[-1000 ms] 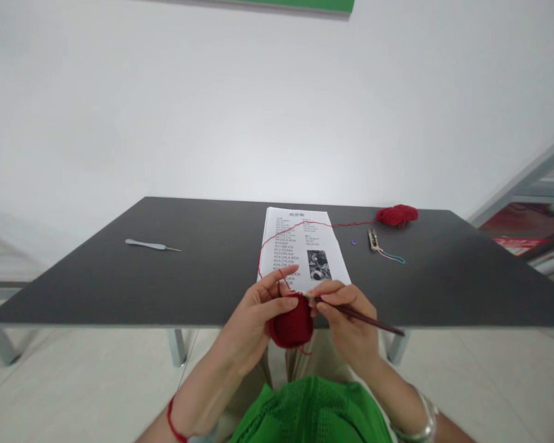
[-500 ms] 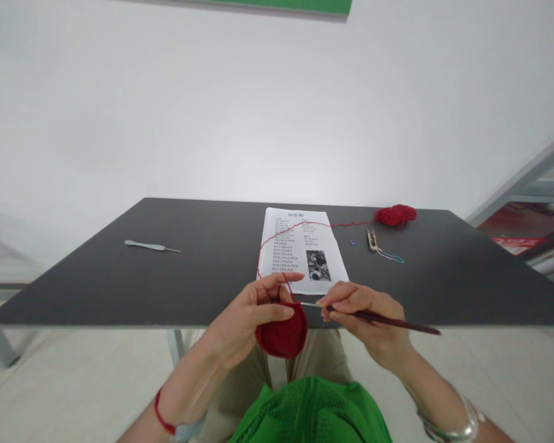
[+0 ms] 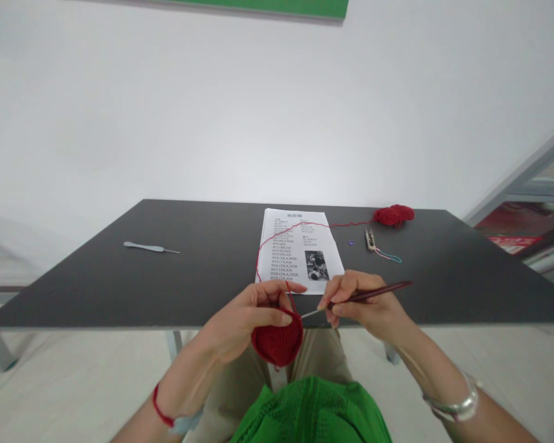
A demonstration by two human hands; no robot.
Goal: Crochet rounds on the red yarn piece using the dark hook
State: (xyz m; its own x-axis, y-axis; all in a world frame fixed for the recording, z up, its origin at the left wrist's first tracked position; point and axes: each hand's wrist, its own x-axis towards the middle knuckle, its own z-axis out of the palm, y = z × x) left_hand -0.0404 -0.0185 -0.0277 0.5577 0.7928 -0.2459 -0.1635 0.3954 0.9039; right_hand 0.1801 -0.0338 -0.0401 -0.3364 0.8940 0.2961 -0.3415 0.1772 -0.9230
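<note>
My left hand pinches the upper edge of a round red crochet piece, its thumb on the near face. Red yarn runs over the raised index finger and down to the piece's rim. In my right hand is a crochet hook with a dark red-brown handle, gripped like a pen. Its thin metal tip meets the rim beside my left thumb; whether it is inside a stitch I cannot tell. Both hands are at the table's near edge, in front of a printed sheet.
On the dark table a red yarn ball lies at the back right. Thread snips with a looped cord and a small purple ring are near the sheet. A grey-handled hook lies at the left.
The crochet hook's handle end has swung up, so the hook now slants down toward the piece. The crochet piece has shifted slightly down and left, its face tilted differently.
</note>
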